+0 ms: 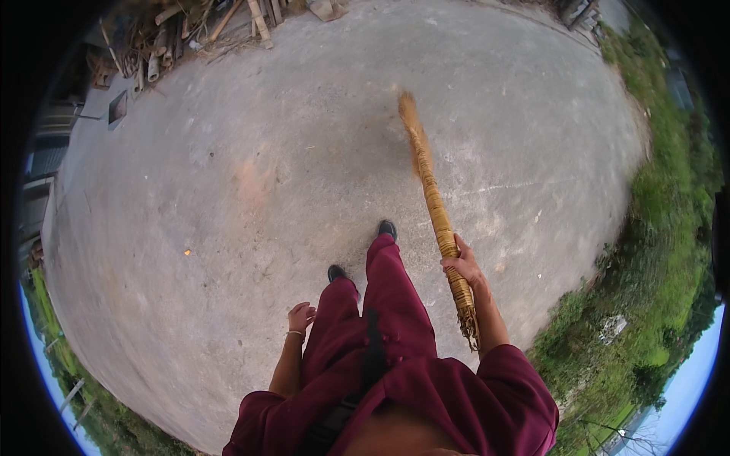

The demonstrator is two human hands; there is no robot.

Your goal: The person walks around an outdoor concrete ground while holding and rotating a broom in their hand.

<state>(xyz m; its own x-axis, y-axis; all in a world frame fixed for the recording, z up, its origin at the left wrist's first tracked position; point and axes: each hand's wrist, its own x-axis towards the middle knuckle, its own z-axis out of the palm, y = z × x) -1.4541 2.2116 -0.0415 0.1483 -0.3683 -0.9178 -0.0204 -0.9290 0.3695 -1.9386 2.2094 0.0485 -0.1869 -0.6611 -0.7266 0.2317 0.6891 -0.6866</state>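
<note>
A long straw broom (435,204) with a wrapped, yellow-brown handle slants in front of me on the right side. My right hand (467,267) is closed around it near its frayed upper end. The brush end points away from me, over the concrete floor, and its bristles look smeared by motion. My left hand (302,316) hangs beside my left thigh, holding nothing, with the fingers loosely extended. A thin bracelet circles that wrist.
Concrete ground (304,182) spreads around my feet. Bamboo and wood pieces (163,49) are piled at the far left, near a dark square opening (117,109). Grass and bushes (646,258) border the right side. A small yellow scrap (187,252) lies on the left.
</note>
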